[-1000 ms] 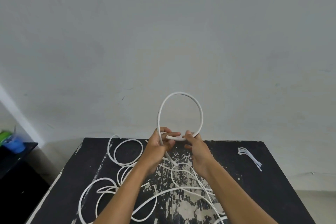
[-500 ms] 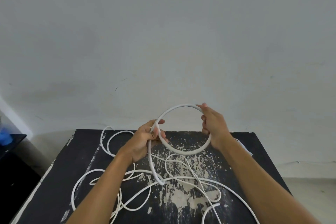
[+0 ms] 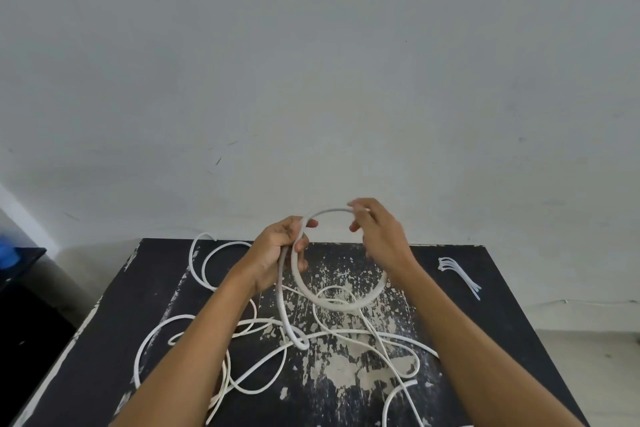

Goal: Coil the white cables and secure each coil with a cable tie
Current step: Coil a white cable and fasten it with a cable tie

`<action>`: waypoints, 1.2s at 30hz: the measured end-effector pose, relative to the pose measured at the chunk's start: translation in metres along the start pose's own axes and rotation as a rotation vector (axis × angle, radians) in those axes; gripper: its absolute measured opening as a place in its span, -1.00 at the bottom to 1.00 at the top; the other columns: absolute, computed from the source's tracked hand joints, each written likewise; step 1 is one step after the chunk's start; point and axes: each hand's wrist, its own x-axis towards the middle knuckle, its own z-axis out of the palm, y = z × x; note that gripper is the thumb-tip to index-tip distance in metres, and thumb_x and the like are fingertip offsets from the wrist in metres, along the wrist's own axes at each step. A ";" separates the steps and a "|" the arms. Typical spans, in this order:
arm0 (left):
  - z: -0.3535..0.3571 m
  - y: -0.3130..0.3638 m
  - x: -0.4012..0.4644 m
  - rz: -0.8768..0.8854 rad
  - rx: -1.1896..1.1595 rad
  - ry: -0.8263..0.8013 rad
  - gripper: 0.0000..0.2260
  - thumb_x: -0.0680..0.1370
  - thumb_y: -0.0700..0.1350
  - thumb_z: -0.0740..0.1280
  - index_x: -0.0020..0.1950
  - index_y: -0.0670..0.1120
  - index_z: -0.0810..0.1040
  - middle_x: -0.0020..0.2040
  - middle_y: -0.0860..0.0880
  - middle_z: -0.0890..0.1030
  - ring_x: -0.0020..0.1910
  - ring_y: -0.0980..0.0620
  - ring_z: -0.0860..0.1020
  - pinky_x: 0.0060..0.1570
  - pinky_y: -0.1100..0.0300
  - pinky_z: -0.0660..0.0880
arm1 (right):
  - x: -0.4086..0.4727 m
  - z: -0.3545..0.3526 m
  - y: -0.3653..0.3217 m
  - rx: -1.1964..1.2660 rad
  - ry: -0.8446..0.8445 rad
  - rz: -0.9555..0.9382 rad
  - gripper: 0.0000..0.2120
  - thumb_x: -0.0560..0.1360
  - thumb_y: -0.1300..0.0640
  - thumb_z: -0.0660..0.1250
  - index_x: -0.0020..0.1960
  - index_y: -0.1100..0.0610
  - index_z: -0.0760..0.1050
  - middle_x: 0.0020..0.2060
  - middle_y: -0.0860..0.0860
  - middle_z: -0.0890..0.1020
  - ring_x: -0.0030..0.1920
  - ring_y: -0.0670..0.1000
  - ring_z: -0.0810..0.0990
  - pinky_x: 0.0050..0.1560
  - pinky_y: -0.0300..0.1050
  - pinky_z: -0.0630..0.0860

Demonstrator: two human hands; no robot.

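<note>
Since half a second back, the right hand (image 3: 379, 239) has slid up over the top of the loop (image 3: 332, 305) and its image is smeared with motion, so I cannot tell whether its grip is closed on the cable or merely brushing it. Meanwhile the left hand (image 3: 277, 250) pinches the loop's left side, fingers curled round two strands where they cross, with a tail dropping from that grip to the bench (image 3: 485, 322). One turn is held up in the air above the bench, and below it the rest of the cable (image 3: 346, 333) sprawls in loose white curves across the black, paint-worn top, some running off the near edge. By my reading, this is early coiling: first loop made, plenty of slack to gather. Next comes drawing another length up and laying it alongside the first turn into the left pinch, matching the size so the coil stays even. Ties (image 3: 459, 276) wait untouched at the bench's far right, well apart from the work.
</note>
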 end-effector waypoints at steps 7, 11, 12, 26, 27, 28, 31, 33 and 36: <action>0.012 0.003 -0.006 -0.149 0.211 -0.276 -0.84 0.60 -0.09 0.30 0.00 -0.11 0.65 -0.32 -0.07 0.55 -0.42 -0.04 0.54 -0.31 0.07 0.61 | 0.010 0.015 -0.012 -0.463 -0.276 -0.216 -0.85 0.68 -0.12 0.18 0.07 -0.20 0.52 -0.27 -0.15 0.61 -0.29 -0.05 0.57 -0.21 -0.08 0.49; 0.012 -0.003 -0.010 -0.174 0.177 -0.262 -0.78 0.59 -0.11 0.30 0.17 -0.20 0.50 -0.31 -0.09 0.54 -0.43 -0.04 0.53 -0.34 0.08 0.61 | 0.002 0.006 -0.008 -0.172 -0.364 -0.210 -0.82 0.69 -0.06 0.22 0.05 -0.20 0.61 -0.25 -0.17 0.61 -0.29 -0.14 0.53 -0.24 -0.25 0.43; 0.009 -0.003 -0.010 -0.176 0.172 -0.248 -0.75 0.58 -0.10 0.32 0.18 -0.20 0.46 -0.31 -0.09 0.55 -0.43 -0.04 0.53 -0.34 0.08 0.62 | 0.000 0.004 -0.009 -0.168 -0.396 -0.232 -0.87 0.65 -0.10 0.30 0.04 -0.21 0.63 -0.18 -0.21 0.65 -0.26 -0.23 0.55 -0.23 -0.35 0.41; 0.003 0.006 -0.022 -0.125 0.547 -0.123 -0.59 0.52 0.10 0.45 0.18 -0.18 0.55 -0.10 -0.10 0.68 -0.10 -0.22 0.68 0.14 -0.25 0.57 | 0.004 -0.012 -0.010 -0.206 -0.080 -0.229 -0.84 0.52 0.09 0.51 -0.16 -0.13 0.59 -0.09 -0.09 0.65 -0.38 -0.21 0.44 -0.27 -0.25 0.32; 0.006 0.003 -0.024 -0.101 0.525 -0.082 -0.66 0.53 0.06 0.44 0.15 -0.16 0.55 -0.08 -0.12 0.68 -0.09 -0.25 0.69 0.13 -0.24 0.60 | 0.004 -0.011 -0.007 -0.218 -0.048 -0.228 -0.83 0.52 0.10 0.51 -0.16 -0.12 0.59 -0.09 -0.08 0.64 -0.37 -0.20 0.41 -0.27 -0.26 0.32; 0.011 0.000 -0.025 -0.074 0.511 -0.044 -0.72 0.55 0.02 0.42 0.14 -0.14 0.54 -0.06 -0.15 0.66 -0.10 -0.24 0.69 0.08 -0.19 0.64 | 0.003 -0.009 -0.005 -0.223 -0.010 -0.227 -0.83 0.51 0.11 0.51 -0.16 -0.10 0.57 -0.09 -0.07 0.62 -0.35 -0.20 0.40 -0.27 -0.27 0.32; 0.028 -0.009 -0.025 0.044 0.536 0.075 -0.89 0.66 -0.12 0.31 0.17 -0.07 0.52 -0.05 -0.14 0.61 -0.21 -0.11 0.68 -0.11 -0.04 0.64 | 0.001 -0.003 -0.003 -0.222 0.105 -0.219 -0.80 0.52 0.12 0.51 -0.18 -0.07 0.53 -0.11 -0.07 0.59 -0.28 -0.16 0.44 -0.24 -0.27 0.32; 0.037 -0.010 -0.024 0.098 0.509 0.123 -0.87 0.70 -0.17 0.22 0.21 -0.05 0.51 -0.08 -0.13 0.60 -0.27 -0.07 0.66 -0.19 0.01 0.63 | 0.000 0.001 -0.004 -0.229 0.151 -0.236 -0.79 0.52 0.13 0.50 -0.19 -0.03 0.50 -0.11 -0.07 0.57 -0.23 -0.15 0.47 -0.25 -0.29 0.31; 0.047 -0.004 -0.021 0.150 0.455 0.168 -0.85 0.69 -0.22 0.21 0.18 -0.05 0.52 -0.15 -0.06 0.61 -0.42 0.02 0.57 -0.41 0.15 0.55 | -0.002 0.004 -0.005 -0.187 0.208 -0.226 -0.75 0.53 0.15 0.49 -0.20 -0.03 0.45 -0.07 -0.02 0.58 -0.23 -0.15 0.46 -0.26 -0.32 0.32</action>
